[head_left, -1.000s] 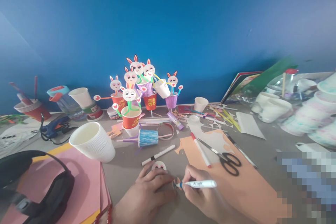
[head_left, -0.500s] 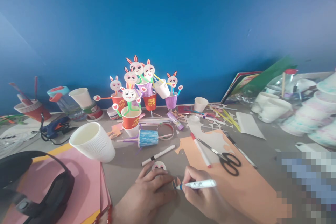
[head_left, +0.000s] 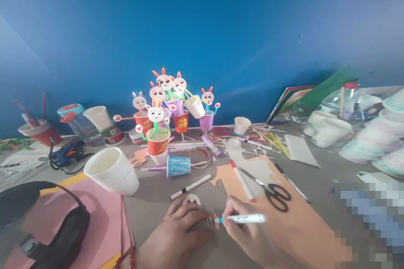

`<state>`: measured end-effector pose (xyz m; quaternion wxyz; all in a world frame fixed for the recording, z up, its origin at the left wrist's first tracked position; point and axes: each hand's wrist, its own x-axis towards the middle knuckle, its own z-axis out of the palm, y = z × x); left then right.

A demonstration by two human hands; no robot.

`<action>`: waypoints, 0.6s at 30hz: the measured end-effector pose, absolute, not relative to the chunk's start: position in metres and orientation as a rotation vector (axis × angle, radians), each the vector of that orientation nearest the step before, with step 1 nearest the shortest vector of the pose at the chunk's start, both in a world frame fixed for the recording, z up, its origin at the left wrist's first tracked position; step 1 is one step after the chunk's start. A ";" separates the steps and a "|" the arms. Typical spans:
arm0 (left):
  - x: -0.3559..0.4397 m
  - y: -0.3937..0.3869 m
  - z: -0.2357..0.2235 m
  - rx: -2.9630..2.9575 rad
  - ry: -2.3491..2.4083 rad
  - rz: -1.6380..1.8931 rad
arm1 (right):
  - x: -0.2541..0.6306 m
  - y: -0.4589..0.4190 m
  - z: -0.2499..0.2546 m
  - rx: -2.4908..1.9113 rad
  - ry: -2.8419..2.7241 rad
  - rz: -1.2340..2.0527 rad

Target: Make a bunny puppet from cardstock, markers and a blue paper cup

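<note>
My left hand point(head_left: 178, 233) lies flat on the grey table, fingers stretched out. Its fingertips touch a small peach paper cutout point(head_left: 216, 220) with a dark outline, partly hidden by the fingers. My right hand point(head_left: 243, 233) grips a white marker point(head_left: 246, 218), whose blue tip end is at the cutout. Whether the tip touches the paper I cannot tell. Just beyond my left fingers peeks a white paper face disc point(head_left: 192, 199), its lower part covered. A white pen with a black band point(head_left: 191, 187) lies behind it.
Black-handled scissors point(head_left: 268, 189) and a red-capped marker point(head_left: 241, 180) rest on peach paper point(head_left: 303, 235) at right. Stacked white cups point(head_left: 112, 172) and black headphones point(head_left: 74, 235) are at left. Rabbit-faced cup figures point(head_left: 158, 141) stand behind, near a blue-coloured cup point(head_left: 178, 166).
My right hand has shifted slightly right with the marker, whose tip moved from the cutout's left part to its right side. My left hand stays in place.
</note>
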<state>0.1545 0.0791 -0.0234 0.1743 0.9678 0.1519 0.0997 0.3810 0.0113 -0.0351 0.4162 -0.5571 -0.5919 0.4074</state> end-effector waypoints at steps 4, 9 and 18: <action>0.155 0.078 -0.015 2.760 0.444 0.244 | 0.381 0.011 -0.033 -1.382 -1.466 1.025; 0.154 0.080 -0.024 2.837 0.408 0.327 | 0.384 0.009 -0.035 -1.370 -1.442 1.026; 0.162 0.078 -0.039 2.925 0.365 0.501 | 0.385 0.011 -0.042 -1.469 -1.458 0.887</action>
